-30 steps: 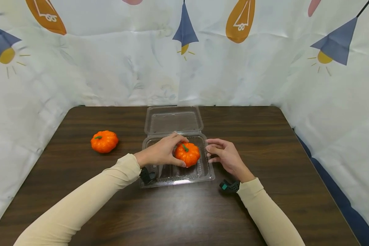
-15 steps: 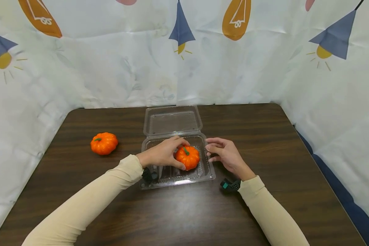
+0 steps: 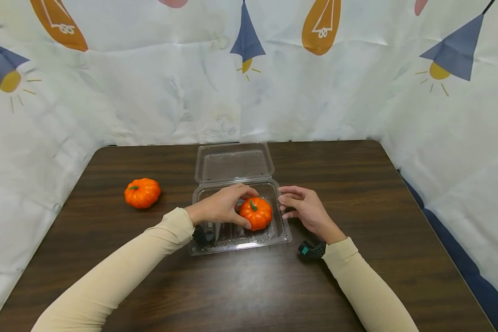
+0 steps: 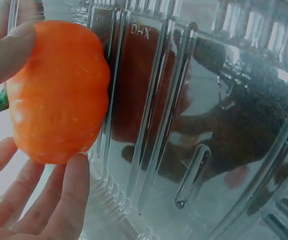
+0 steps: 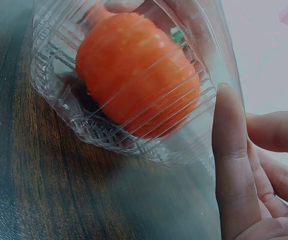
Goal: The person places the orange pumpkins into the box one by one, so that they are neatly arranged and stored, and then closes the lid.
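Observation:
My left hand [image 3: 222,205] holds an orange toy pumpkin [image 3: 256,214] with a green stem, thumb and fingers on opposite sides of it. The pumpkin is inside the base of a clear plastic clamshell container [image 3: 220,247], towards its right side. In the left wrist view, the thumb and fingertips touch the pumpkin [image 4: 59,90], and ribbed clear plastic lies beside it. At the container's right side, my right hand [image 3: 305,210] pinches the rim; the right wrist view shows the thumb and fingers on either side of the clear wall [image 5: 203,150].
The container's lid [image 3: 234,163] lies folded back, away from me. A second orange pumpkin [image 3: 142,193] sits on the dark wooden table [image 3: 249,290] at the left. A white printed curtain [image 3: 170,101] surrounds the table's back and sides.
The held pumpkin has shifted slightly nearer and lower within the container. My right hand stays at the rim. The head view has tilted a little.

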### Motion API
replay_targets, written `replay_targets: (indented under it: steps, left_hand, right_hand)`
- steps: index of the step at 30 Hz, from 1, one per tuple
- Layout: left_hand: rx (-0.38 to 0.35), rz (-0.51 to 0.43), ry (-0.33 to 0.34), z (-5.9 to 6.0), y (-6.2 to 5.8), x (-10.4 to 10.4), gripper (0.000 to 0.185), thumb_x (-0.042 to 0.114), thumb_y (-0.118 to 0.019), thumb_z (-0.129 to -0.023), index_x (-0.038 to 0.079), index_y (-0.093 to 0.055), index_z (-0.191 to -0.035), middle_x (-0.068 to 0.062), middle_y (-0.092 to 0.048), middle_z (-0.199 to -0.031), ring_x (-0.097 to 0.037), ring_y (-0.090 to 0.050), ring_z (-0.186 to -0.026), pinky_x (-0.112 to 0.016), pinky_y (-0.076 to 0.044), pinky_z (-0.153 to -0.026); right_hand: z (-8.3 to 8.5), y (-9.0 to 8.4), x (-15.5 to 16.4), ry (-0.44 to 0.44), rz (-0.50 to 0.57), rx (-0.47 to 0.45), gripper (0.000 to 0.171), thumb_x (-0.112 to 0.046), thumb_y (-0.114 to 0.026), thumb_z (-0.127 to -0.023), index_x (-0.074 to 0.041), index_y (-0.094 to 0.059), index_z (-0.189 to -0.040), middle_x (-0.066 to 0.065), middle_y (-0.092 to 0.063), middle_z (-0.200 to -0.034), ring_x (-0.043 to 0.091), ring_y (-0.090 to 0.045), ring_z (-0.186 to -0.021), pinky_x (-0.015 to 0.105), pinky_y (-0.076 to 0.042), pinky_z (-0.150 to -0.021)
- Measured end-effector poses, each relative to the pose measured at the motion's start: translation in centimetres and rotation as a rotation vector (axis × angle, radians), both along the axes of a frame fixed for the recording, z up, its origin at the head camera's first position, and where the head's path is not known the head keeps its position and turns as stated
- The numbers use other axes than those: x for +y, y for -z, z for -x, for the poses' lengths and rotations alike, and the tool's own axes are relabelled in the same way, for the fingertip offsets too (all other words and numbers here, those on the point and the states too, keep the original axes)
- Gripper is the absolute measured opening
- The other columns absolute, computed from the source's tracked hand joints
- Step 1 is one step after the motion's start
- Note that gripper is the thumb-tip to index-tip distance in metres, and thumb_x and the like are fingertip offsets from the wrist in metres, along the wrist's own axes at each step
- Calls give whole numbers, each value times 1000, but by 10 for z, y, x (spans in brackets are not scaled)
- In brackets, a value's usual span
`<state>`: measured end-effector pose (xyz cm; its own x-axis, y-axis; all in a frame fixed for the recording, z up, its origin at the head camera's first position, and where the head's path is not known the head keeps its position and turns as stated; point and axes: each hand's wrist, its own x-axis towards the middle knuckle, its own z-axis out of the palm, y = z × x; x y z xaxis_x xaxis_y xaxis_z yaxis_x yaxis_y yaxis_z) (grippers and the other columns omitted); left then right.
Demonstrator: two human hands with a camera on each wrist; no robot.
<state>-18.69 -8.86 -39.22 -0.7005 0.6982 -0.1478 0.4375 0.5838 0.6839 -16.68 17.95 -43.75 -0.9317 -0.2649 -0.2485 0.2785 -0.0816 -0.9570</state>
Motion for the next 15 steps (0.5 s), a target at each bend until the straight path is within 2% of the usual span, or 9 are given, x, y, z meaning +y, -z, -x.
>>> replay_targets:
  steps: [4,11,15]
  left_hand:
    - [-31,-30,-14,0,-4,-2,78,29,-87,-72,14,-48,-138,-1,-52,-140,-21,-55,-126,-34,-57,-95]
    - [27,-16,-24,-1,-17,-12,77,32,-84,-75,13,-47,-140,-8,-51,-141,-27,-56,-125,-39,-57,-93]
    - [53,-45,-45,-1,-26,-23,75,34,-83,-77,14,-47,-140,-8,-51,-140,-28,-56,-125,-37,-57,-91]
  right_hand:
    - [-1,-1,0,-6,-4,-2,44,-14,-68,-91,-2,-55,-132,-4,-71,-92,11,-67,-73,29,-62,-63]
    - [-1,-1,0,-9,-14,-4,46,-17,-69,-91,-2,-54,-132,-5,-71,-94,12,-67,-74,29,-62,-64]
    - [-2,-2,0,-14,-10,-3,46,-17,-68,-92,-2,-54,-133,-5,-71,-94,11,-67,-74,28,-61,-65]
